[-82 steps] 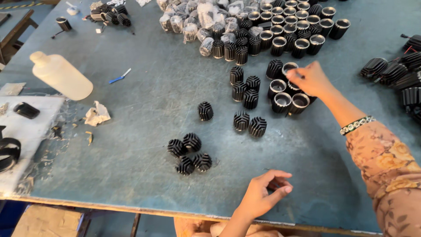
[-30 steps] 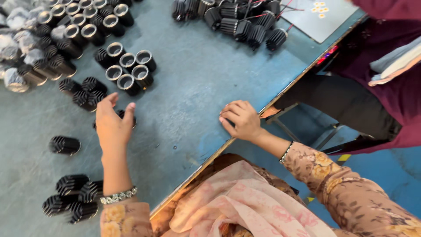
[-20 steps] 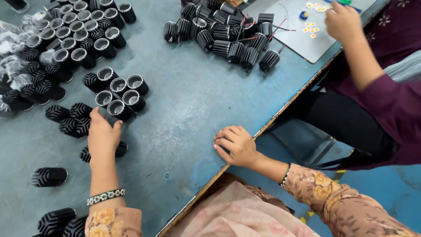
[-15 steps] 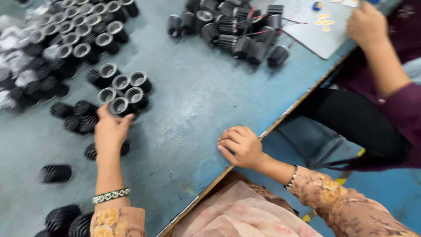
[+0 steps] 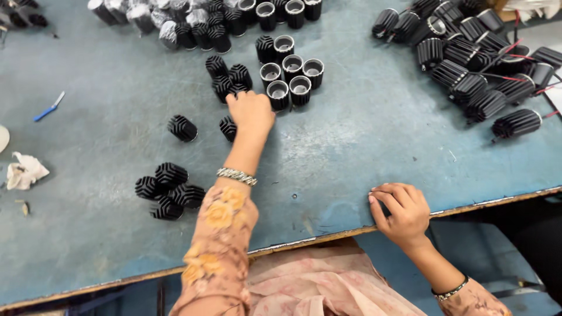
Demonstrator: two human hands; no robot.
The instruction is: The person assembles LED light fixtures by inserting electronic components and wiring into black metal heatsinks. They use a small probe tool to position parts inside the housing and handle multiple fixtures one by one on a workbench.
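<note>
My left hand point(image 5: 252, 112) reaches across the blue-grey table point(image 5: 351, 146), knuckles up and fingers curled down. Its fingertips touch a cluster of black finned cylinders point(image 5: 228, 76), and whether it grips one is hidden. Just right of it stand several open-topped black cups with pale insides point(image 5: 291, 76). One finned cylinder point(image 5: 228, 127) lies by my left wrist and another point(image 5: 182, 127) further left. My right hand point(image 5: 401, 210) rests on the table's near edge with its fingers curled shut. I see nothing clearly held in it.
A group of finned cylinders point(image 5: 168, 190) lies near my left forearm. More cups and wrapped parts point(image 5: 199, 17) line the far edge. A pile of finned parts with red wires point(image 5: 480, 64) sits far right. A crumpled rag point(image 5: 23, 171) and a blue tool point(image 5: 47, 108) lie left.
The view has swung so the table sits squarer. My left hand stays at the cups and finned cluster, my right hand stays curled at the near edge. The other person's arm has left the view.
</note>
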